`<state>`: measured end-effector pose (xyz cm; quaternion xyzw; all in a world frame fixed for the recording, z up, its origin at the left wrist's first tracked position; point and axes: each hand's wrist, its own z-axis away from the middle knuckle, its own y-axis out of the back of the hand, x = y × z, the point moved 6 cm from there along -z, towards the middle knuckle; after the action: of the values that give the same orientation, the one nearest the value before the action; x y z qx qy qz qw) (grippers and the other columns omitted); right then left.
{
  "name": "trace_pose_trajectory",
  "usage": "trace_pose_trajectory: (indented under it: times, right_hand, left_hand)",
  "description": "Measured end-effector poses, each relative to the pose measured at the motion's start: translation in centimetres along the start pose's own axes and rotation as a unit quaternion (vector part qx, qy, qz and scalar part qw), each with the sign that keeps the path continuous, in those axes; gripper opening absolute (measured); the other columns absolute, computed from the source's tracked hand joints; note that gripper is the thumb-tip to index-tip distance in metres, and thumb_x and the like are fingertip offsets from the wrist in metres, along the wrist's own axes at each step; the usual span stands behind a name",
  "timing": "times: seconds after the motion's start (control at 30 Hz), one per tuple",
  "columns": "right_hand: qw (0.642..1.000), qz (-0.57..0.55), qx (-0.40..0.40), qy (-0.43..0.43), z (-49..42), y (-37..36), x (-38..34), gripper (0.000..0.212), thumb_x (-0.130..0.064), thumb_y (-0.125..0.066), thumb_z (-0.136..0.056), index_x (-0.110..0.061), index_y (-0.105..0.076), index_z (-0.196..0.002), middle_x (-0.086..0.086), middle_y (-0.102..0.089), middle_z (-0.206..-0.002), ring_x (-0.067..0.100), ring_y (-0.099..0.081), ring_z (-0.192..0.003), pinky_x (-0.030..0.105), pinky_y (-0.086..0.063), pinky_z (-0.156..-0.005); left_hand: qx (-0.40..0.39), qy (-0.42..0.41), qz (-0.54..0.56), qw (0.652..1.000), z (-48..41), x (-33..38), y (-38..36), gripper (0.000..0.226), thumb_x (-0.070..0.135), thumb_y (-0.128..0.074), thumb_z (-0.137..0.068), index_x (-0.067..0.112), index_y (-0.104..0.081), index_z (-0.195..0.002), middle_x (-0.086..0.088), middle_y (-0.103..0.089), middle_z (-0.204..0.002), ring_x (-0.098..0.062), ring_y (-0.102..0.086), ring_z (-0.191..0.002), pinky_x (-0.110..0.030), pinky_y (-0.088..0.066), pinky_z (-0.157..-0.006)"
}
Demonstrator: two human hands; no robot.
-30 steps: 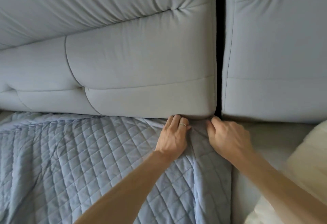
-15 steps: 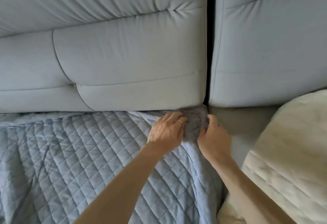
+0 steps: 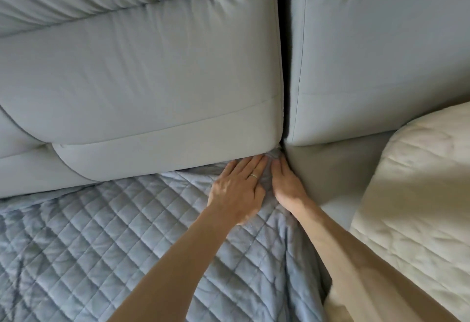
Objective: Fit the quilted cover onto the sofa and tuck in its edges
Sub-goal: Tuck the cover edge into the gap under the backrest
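A blue-grey quilted cover (image 3: 106, 240) lies spread over the sofa seat, its far edge running under the pale grey back cushion (image 3: 142, 87). My left hand (image 3: 237, 189), with a ring, lies flat on the cover with straight fingers pointing into the crease under that cushion. My right hand (image 3: 286, 183) presses the bunched corner of the cover into the crease where the dark gap between the two back cushions meets the seat. Both sets of fingertips touch the cushion's lower corner.
A second grey back cushion (image 3: 376, 52) stands to the right of the dark gap. Bare grey seat (image 3: 335, 171) shows right of the cover. A cream quilted cushion (image 3: 417, 202) lies at the right edge.
Both hands have flattened and pushed forward, pressing the bunched cover corner deeper under the cushion. The view has shifted closer, and the cream cushion takes up more of the right.
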<state>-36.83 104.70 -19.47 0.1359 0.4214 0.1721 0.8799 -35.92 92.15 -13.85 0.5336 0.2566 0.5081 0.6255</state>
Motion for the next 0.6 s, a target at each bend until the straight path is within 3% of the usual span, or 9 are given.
trace_pose_trajectory:
  times: [0.13, 0.23, 0.3, 0.37, 0.43, 0.53, 0.6]
  right_hand:
    - [0.999, -0.023, 0.016, 0.043, -2.0, -0.4, -0.7, 0.046, -0.028, -0.028, -0.107, -0.015, -0.032, -0.15, 0.01, -0.038, -0.154, 0.022, -0.036, -0.141, 0.006, -0.017, -0.098]
    - [0.999, -0.023, 0.014, 0.035, -1.5, -0.1, -1.0, 0.044, -0.026, -0.027, -0.107, -0.011, -0.035, -0.148, 0.015, -0.042, -0.15, 0.027, -0.041, -0.137, 0.014, -0.026, -0.101]
    - [0.998, 0.024, 0.04, 0.042, 0.4, 0.4, -1.9, 0.043, -0.029, -0.028, -0.107, -0.013, -0.038, -0.145, 0.018, -0.052, -0.142, 0.036, -0.051, -0.125, 0.025, -0.037, -0.093]
    - [0.994, 0.059, 0.076, 0.059, 3.4, 0.9, -2.2, 0.044, -0.028, -0.035, -0.105, -0.017, -0.037, -0.148, 0.017, -0.056, -0.137, 0.039, -0.056, -0.117, 0.027, -0.036, -0.088]
    - [0.993, 0.043, 0.096, 0.057, 7.4, 1.1, -1.2, 0.047, -0.026, -0.042, -0.102, -0.021, -0.036, -0.149, 0.013, -0.058, -0.136, 0.035, -0.057, -0.117, 0.018, -0.036, -0.084]
    - [0.994, 0.012, 0.101, 0.029, 13.9, 0.9, 2.4, 0.048, -0.028, -0.041, -0.104, -0.018, -0.036, -0.15, 0.005, -0.048, -0.148, 0.021, -0.048, -0.131, 0.001, -0.026, -0.094]
    - [0.994, 0.003, 0.107, 0.013, 17.3, 0.8, 4.9, 0.046, -0.029, -0.038, -0.104, -0.02, -0.037, -0.149, -0.002, -0.043, -0.151, 0.012, -0.04, -0.138, 0.0, -0.019, -0.099]
  left_hand:
    - [0.005, 0.003, 0.004, 1.0, -1.3, -0.5, 0.0, 0.061, 0.041, -0.017, -0.096, 0.026, -0.018, -0.156, 0.011, -0.021, -0.161, -0.005, -0.015, -0.147, -0.031, -0.005, -0.122]
    - [-0.001, 0.009, 0.014, 1.0, -1.4, -0.2, 0.4, 0.06, 0.039, -0.025, -0.097, 0.027, -0.021, -0.155, 0.012, -0.025, -0.159, -0.006, -0.019, -0.145, -0.03, -0.009, -0.121]
    - [-0.002, 0.002, 0.013, 1.0, -1.1, 0.0, 1.1, 0.059, 0.037, -0.029, -0.097, 0.026, -0.022, -0.155, 0.01, -0.027, -0.159, -0.007, -0.022, -0.144, -0.03, -0.011, -0.12]
    - [-0.007, -0.014, -0.004, 1.0, -1.0, 0.1, 1.6, 0.058, 0.036, -0.032, -0.099, 0.024, -0.021, -0.155, 0.008, -0.026, -0.159, -0.009, -0.023, -0.144, -0.031, -0.012, -0.12]
    - [0.002, -0.015, -0.036, 0.999, -0.3, 0.6, 1.9, 0.059, 0.033, -0.034, -0.099, 0.022, -0.019, -0.155, 0.006, -0.024, -0.16, -0.011, -0.021, -0.145, -0.034, -0.014, -0.12]
    - [0.023, 0.02, -0.02, 0.999, 2.2, 2.2, 1.6, 0.058, 0.034, -0.029, -0.101, 0.022, -0.016, -0.157, 0.003, -0.013, -0.164, -0.016, -0.01, -0.15, -0.044, -0.012, -0.121]
    - [0.012, -0.007, -0.006, 1.0, 4.9, 4.0, 0.5, 0.058, 0.044, -0.023, -0.101, 0.028, -0.016, -0.156, 0.004, -0.006, -0.165, -0.017, 0.001, -0.151, -0.05, -0.004, -0.121]
